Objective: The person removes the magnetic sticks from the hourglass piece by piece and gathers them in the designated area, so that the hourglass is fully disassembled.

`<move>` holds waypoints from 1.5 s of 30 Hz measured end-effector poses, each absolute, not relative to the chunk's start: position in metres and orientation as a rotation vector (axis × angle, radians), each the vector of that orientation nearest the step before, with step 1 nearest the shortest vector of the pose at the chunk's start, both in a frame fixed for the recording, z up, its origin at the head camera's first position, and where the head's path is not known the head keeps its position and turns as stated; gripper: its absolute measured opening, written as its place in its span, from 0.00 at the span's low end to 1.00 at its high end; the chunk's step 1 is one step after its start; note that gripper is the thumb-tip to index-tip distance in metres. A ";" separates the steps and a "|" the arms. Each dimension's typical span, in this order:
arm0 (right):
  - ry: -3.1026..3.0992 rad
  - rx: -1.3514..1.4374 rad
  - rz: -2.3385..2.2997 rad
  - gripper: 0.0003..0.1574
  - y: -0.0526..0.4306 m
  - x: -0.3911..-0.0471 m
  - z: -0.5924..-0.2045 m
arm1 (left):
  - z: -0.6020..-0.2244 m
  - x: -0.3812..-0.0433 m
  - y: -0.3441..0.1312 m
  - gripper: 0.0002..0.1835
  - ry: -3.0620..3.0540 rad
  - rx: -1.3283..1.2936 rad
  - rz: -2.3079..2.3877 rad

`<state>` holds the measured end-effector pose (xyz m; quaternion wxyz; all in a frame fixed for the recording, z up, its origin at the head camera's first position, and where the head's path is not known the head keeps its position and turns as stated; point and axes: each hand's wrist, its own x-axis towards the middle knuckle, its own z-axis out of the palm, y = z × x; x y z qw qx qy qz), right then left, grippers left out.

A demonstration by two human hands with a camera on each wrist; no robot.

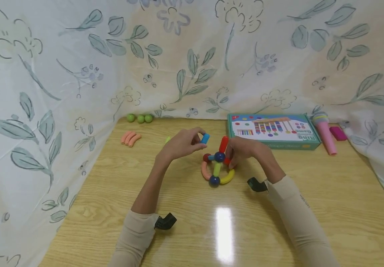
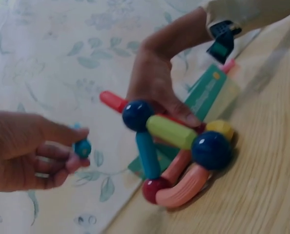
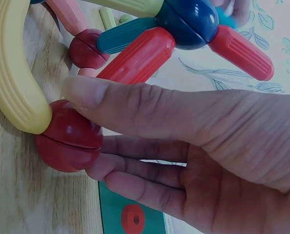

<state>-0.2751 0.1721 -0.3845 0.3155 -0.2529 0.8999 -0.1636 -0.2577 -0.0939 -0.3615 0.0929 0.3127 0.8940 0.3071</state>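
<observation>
My left hand (image 1: 182,144) pinches a short blue stick (image 1: 205,138) between thumb and fingers, up and left of a ball-and-stick structure. With thumb and fingers my right hand (image 1: 245,147) grips a red ball (image 3: 69,151) at the structure's base, where a red stick (image 3: 137,56) and a curved yellow stick (image 1: 227,177) meet. A dark blue ball (image 1: 219,157) forms the top, with another red stick (image 1: 223,144) pointing up from it. Below, a yellow-green stick (image 1: 217,169) leads to a second dark blue ball (image 1: 214,181). Curved salmon sticks (image 2: 183,187) join a second red ball (image 2: 155,189).
Several green balls (image 1: 140,118) lie at the back left, with curved salmon sticks (image 1: 131,138) in front. A green toy box (image 1: 275,129) stands behind my right hand. Beside it are a pink microphone (image 1: 325,133) and a magenta block (image 1: 338,133). A floral cloth (image 1: 185,89) hangs behind.
</observation>
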 end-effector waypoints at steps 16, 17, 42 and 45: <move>2.379 -0.665 -0.442 0.05 0.171 -0.274 -0.385 | -0.398 -0.286 -0.144 0.28 3.001 0.230 0.639; 2.378 -0.662 -0.448 0.05 0.172 -0.274 -0.385 | -0.400 -0.287 -0.144 0.29 3.006 0.216 0.625; 2.369 -0.682 -0.449 0.05 0.172 -0.274 -0.381 | -0.426 -0.287 -0.150 0.22 3.062 0.020 0.636; 2.365 -0.675 -0.450 0.04 0.171 -0.274 -0.381 | -0.428 -0.286 -0.150 0.20 3.053 0.076 0.675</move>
